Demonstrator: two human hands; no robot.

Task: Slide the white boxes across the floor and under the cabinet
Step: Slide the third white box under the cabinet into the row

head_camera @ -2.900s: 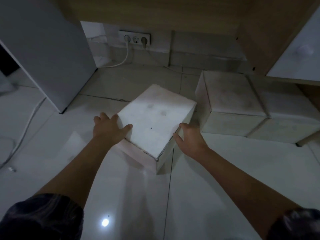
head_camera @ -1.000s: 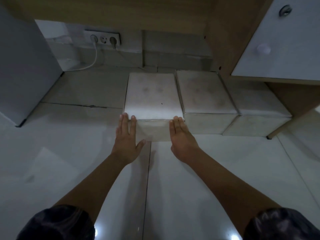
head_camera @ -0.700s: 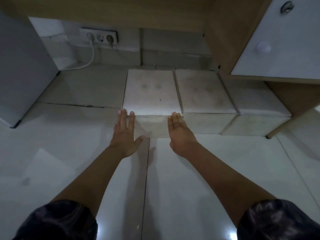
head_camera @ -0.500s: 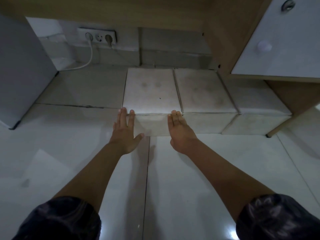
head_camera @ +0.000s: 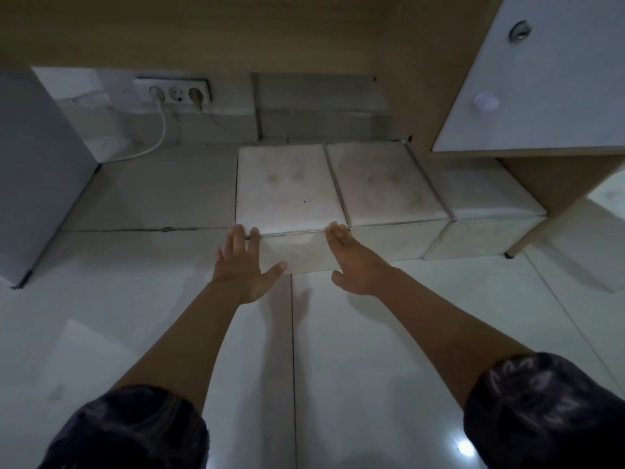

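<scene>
Three white boxes stand in a row on the tiled floor below the wooden cabinet [head_camera: 216, 28]. The left box [head_camera: 287, 191] is flush against the middle box [head_camera: 385, 187]. The right box [head_camera: 480, 204] sits partly under the cabinet's white door [head_camera: 541, 89]. My left hand [head_camera: 243, 265] lies flat, fingers spread, against the left box's front face near its left corner. My right hand [head_camera: 355, 262] presses flat on the same face near its right corner. Neither hand grips anything.
A grey appliance [head_camera: 33, 170] stands at the left. A wall socket strip [head_camera: 172, 93] with a white cable [head_camera: 159, 137] is at the back wall. Bare floor tiles [head_camera: 152, 194] lie between the appliance and the left box.
The left box was angled out on the floor; it has been slid back and squared up beside the middle box. Over the last second both hands stay flat on its front face.
</scene>
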